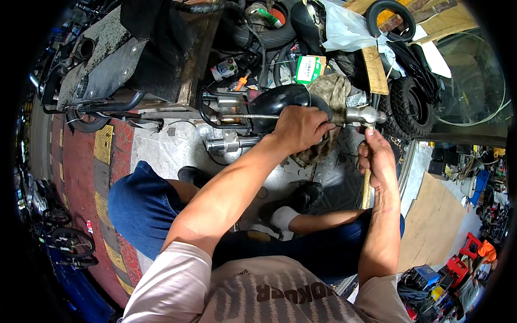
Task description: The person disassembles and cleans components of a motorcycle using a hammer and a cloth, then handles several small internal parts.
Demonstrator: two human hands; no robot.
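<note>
My left hand (302,129) is closed, fingers curled, beside a glossy black curved part (285,99). A thin metal rod (250,117) runs leftward out of its grip toward a dark metal frame (207,116). My right hand (378,153) is wrapped around the wooden handle of a hammer (367,183). The hammer's rounded metal head (366,115) lies sideways just right of my left hand, over a stained brown rag (329,89). Below the rod, a shiny metal cylinder (229,142) sticks out sideways. My left fingers hide the rod's right end.
Small tyres (412,105) stand at the right, near a green-and-white box (309,69) and a plastic bag (350,27). A large black-and-metal vehicle part (134,59) fills the upper left. My shoe (307,196) rests on the metal floor. Cardboard (433,220) lies at right.
</note>
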